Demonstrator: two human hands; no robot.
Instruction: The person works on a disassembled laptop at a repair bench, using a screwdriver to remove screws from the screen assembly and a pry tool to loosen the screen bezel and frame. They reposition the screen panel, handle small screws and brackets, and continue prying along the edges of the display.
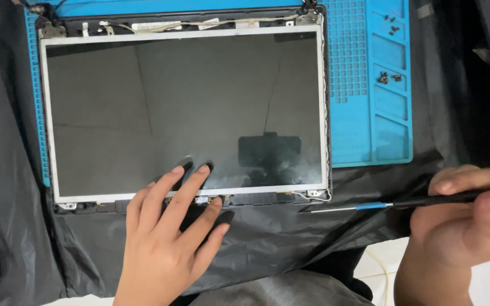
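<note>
Nearest to me, my left hand [168,238] is lying open, fingers spread, with two fingertips pressing on the near edge of the bare screen panel [182,107] and the others resting on the strip just below it. I am holding nothing there. My right hand [463,221] is closing its grip around a thin black screwdriver [392,203], tip pointing left toward the panel's near right corner. The panel is lying flat in its open lid on the black plastic sheet [267,238], over the blue mat [389,113].

Pressing too hard could crack the glass, I judge. The tip is hovering near the thin white wire [313,198] at that corner and could nick it. Farther off, loose screws [388,77] are sitting in the mat's trays; a nudge could scatter them.
</note>
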